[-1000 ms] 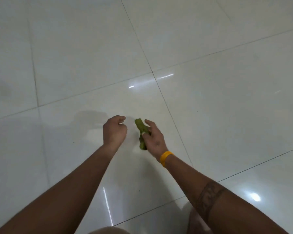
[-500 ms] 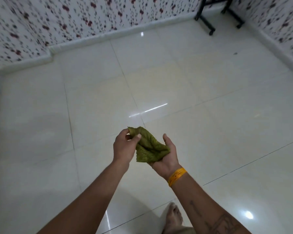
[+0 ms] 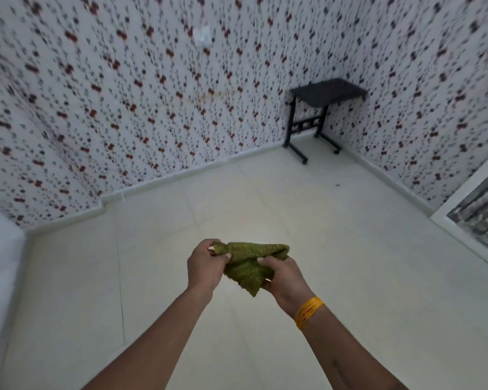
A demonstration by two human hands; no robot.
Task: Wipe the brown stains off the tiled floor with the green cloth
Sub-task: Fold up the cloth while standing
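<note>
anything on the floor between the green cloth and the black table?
Head view: only bare tiled floor between green cloth and black table; one tiny dark speck off right.

— Where are my arms?

— I have both bare forearms reaching forward from the bottom of the view, converging at the middle, hands raised in front of me.

— Left hand?

— My left hand (image 3: 204, 264) has its back to the camera, thumb and fingers pinching one bunched corner of the crumpled green ribbed cloth (image 3: 247, 266).

— And the right?

— My right hand (image 3: 286, 278) curls round the cloth's other side, thumb on top. An orange thread band (image 3: 309, 311) circles that wrist.
</note>
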